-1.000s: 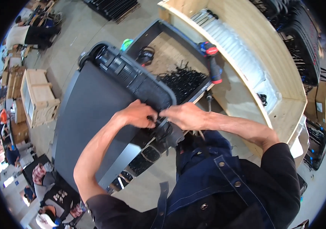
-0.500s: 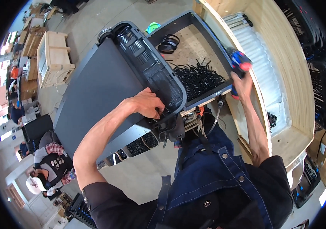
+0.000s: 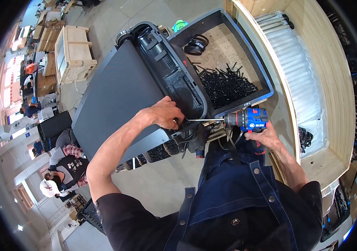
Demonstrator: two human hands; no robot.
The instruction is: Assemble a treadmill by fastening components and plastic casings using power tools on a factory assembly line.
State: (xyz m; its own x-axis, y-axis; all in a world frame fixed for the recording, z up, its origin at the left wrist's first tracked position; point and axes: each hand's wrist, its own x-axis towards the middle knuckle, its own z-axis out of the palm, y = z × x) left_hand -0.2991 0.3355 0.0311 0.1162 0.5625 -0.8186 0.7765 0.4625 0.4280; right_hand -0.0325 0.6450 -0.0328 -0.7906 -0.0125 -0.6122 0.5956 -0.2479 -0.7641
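Observation:
My right hand is closed round the grip of a blue, black and red cordless drill. A long thin driver bit reaches left from its chuck, the tip close to the fingers of my left hand. That hand rests on the near corner of a machine like a treadmill, with a wide dark belt. Its fingers are bent and pressed together; what lies between them is hidden. Beside the belt, an uncovered black housing shows ribbed parts inside.
A black-rimmed tray holds many black screws and black rings. At right stands a long wooden crate with pale wrapped goods. Cables hang below the housing. Another person is at the left.
My right hand has brought the drill from the crate's edge down and left, so its bit now points at my left hand. The left hand stays at the machine's corner.

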